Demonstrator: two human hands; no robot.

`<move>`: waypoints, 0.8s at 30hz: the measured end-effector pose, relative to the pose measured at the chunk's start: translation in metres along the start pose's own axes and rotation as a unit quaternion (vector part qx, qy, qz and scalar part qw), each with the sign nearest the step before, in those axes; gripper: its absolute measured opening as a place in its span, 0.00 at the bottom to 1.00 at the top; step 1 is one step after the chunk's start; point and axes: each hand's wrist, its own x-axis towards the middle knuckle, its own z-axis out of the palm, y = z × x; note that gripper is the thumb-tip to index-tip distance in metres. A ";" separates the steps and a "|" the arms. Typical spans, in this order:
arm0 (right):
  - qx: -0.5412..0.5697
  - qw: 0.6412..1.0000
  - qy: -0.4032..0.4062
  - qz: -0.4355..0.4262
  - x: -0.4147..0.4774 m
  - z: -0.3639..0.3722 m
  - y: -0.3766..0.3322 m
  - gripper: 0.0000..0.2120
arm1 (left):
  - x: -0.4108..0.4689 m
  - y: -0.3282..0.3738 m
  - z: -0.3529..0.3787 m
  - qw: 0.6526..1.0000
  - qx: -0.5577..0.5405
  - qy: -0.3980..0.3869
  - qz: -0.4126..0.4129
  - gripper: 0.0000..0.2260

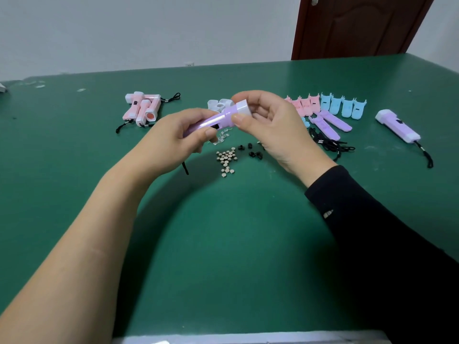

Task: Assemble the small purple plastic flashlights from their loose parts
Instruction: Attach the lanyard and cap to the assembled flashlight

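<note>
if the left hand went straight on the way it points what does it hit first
Probably the right hand, pinching the white head of the purple flashlight that the left hand grips; depth is unclear.

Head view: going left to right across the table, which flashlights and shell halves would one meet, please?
Pink flashlights, held purple flashlight, pink shell halves, blue shell halves, finished purple flashlight.

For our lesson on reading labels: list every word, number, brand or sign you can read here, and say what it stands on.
None can be read.
White mark on the black fabric sleeve: too blurred to read.
Dark patch on the purple plastic flashlight lying at the right: too small to read.
Purple plastic flashlight being assembled: no print shows.
</note>
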 end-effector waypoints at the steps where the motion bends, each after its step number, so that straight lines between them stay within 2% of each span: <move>1: -0.001 1.000 0.007 -0.001 0.000 0.001 0.000 0.11 | 0.000 0.000 0.000 1.000 0.002 -0.002 0.001 0.10; 10: -0.009 1.000 0.009 0.012 0.000 0.002 0.000 0.12 | 0.001 -0.002 0.005 0.999 0.024 -0.031 -0.021 0.05; 13: 0.017 1.000 0.007 0.021 -0.001 0.006 0.000 0.14 | 0.001 0.000 0.013 0.999 0.035 0.011 -0.015 0.09; 17: 0.040 0.999 0.001 0.022 -0.003 0.009 0.000 0.16 | 0.001 0.005 0.020 0.997 0.012 0.076 -0.011 0.08; 24: 0.103 0.992 -0.019 0.070 -0.005 0.004 -0.001 0.14 | 0.000 0.005 0.015 0.997 0.003 0.071 -0.015 0.06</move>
